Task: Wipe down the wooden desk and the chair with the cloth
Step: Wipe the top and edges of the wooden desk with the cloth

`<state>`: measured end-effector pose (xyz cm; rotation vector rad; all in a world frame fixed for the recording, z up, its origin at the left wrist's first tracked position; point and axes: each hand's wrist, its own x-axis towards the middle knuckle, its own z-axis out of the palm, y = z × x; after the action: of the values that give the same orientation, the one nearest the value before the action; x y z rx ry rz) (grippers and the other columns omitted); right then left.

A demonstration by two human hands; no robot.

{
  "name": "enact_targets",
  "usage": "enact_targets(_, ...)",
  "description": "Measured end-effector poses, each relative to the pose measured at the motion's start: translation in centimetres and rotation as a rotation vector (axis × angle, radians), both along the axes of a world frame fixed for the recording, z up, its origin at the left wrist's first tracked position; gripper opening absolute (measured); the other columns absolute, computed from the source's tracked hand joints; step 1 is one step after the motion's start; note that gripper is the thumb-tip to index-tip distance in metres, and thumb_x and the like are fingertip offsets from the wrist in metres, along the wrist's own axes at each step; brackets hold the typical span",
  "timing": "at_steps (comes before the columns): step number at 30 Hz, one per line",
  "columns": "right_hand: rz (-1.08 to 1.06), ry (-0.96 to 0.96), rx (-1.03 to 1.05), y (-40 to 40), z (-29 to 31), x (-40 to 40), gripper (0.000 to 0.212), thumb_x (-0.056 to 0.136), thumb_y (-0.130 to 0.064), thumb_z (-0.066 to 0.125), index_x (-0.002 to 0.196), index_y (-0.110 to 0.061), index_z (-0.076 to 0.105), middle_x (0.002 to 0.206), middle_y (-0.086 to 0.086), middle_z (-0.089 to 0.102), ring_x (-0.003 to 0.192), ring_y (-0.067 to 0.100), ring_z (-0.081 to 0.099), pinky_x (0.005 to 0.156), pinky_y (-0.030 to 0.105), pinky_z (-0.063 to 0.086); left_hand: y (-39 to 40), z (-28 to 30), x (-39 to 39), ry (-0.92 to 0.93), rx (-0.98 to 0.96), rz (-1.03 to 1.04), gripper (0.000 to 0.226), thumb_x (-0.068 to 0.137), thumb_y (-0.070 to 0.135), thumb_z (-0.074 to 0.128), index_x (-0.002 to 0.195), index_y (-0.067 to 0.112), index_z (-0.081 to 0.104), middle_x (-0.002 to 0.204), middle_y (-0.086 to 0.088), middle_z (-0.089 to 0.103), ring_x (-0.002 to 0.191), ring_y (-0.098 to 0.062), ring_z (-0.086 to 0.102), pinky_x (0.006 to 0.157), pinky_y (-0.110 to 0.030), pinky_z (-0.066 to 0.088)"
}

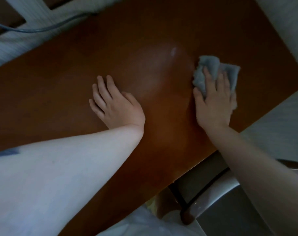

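Observation:
The brown wooden desk (63,92) fills most of the view, running from lower left to upper right. My right hand (213,103) presses a crumpled grey cloth (211,65) flat against the desk's right part, fingers spread over it. My left hand (114,103) rests palm down on the bare desk top near the middle, holding nothing. The dark wooden chair (189,217) shows partly below the desk's near right edge, under my right forearm.
A pale wall with a grey cable (42,29) lies beyond the desk's far edge at upper left. Light floor (281,123) shows to the right of the desk. A shiny smear (173,51) marks the desk just left of the cloth.

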<state>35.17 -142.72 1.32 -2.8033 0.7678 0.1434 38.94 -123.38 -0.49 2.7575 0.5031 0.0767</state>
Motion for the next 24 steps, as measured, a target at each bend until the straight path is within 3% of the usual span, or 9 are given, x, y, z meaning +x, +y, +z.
enact_targets(2,0.009,0.032,-0.080,3.3,0.1,-2.4,0.059,0.101,-0.046,0.032,0.155,-0.036,0.012,0.163,0.002,0.008,0.150,0.020,0.002,0.119,0.052,0.010,-0.1,0.1,0.2,0.002,0.010,-0.006,0.053,0.094,0.024,0.035,0.146,0.020,0.036,0.158,-0.001,0.027,0.146,-0.022,0.018,0.118,-0.045,0.008)
enact_targets(6,0.578,0.011,0.129,8.6,0.2,-2.6,0.060,0.099,-0.042,0.039,0.153,-0.041,0.013,0.163,-0.006,0.006,0.150,0.014,-0.003,0.118,0.041,-0.004,-0.2,0.3,0.7,0.001,-0.040,-0.005,0.054,0.093,0.024,0.036,0.146,0.019,0.036,0.158,0.000,0.027,0.146,-0.021,0.018,0.118,-0.046,0.008)
enact_targets(8,0.720,0.020,0.138,6.6,0.4,-0.6,0.058,0.099,-0.044,0.038,0.152,-0.044,0.015,0.163,-0.010,0.003,0.149,0.007,-0.006,0.118,0.037,-0.008,-0.1,0.5,0.8,-0.008,-0.066,-0.003,0.053,0.093,0.023,0.038,0.146,0.018,0.037,0.157,-0.001,0.027,0.146,-0.022,0.017,0.118,-0.047,0.009)
enact_targets(10,0.595,0.010,0.100,3.5,0.6,-0.3,0.056,0.099,-0.049,0.033,0.151,-0.047,0.013,0.162,-0.012,0.004,0.147,0.004,-0.007,0.119,0.039,-0.001,0.0,0.7,0.7,0.000,-0.086,-0.006,0.051,0.095,0.023,0.041,0.146,0.018,0.037,0.158,-0.001,0.026,0.146,-0.022,0.016,0.118,-0.047,0.009)
enact_targets(14,-0.070,0.002,0.003,2.2,0.2,-4.3,0.058,0.100,-0.050,0.029,0.153,-0.044,0.007,0.163,-0.004,0.011,0.149,0.013,0.001,0.120,0.047,0.012,0.3,0.9,0.3,0.037,-0.105,-0.009,0.051,0.097,0.025,0.039,0.147,0.019,0.036,0.158,0.000,0.025,0.147,-0.020,0.014,0.119,-0.045,0.007)
enact_targets(17,0.124,0.007,0.015,6.3,0.1,-5.7,0.059,0.097,-0.051,0.026,0.152,-0.046,0.006,0.162,-0.005,0.012,0.149,0.013,0.002,0.118,0.045,0.015,0.2,0.9,0.2,0.051,-0.106,-0.006,0.050,0.098,0.025,0.032,0.147,0.019,0.037,0.158,0.000,0.026,0.146,-0.020,0.015,0.118,-0.046,0.007)
enact_targets(19,0.484,0.061,0.132,7.3,0.4,-4.0,0.058,0.095,-0.054,0.020,0.149,-0.052,0.001,0.161,-0.012,-0.003,0.147,0.007,-0.013,0.118,0.040,-0.001,0.2,1.0,0.3,0.040,-0.099,-0.005,0.054,0.094,0.028,0.029,0.146,0.018,0.039,0.157,0.000,0.028,0.146,-0.021,0.017,0.118,-0.046,0.009)
enact_targets(21,0.656,0.070,0.152,5.7,0.4,-1.3,0.057,0.094,-0.054,0.021,0.149,-0.053,0.004,0.160,-0.015,-0.007,0.146,0.003,-0.016,0.118,0.038,-0.007,0.2,0.9,0.2,0.044,-0.096,-0.006,0.052,0.095,0.027,0.030,0.146,0.019,0.038,0.157,0.000,0.028,0.146,-0.021,0.016,0.118,-0.046,0.008)
enact_targets(24,0.247,0.072,0.073,3.2,0.3,-1.1,0.056,0.100,-0.051,0.027,0.149,-0.049,0.000,0.163,-0.009,-0.001,0.148,0.010,-0.009,0.120,0.044,0.004,0.3,0.8,-0.1,0.067,-0.089,-0.017,0.052,0.097,0.026,0.035,0.149,0.020,0.033,0.159,0.001,0.023,0.147,-0.019,0.012,0.119,-0.044,0.005)
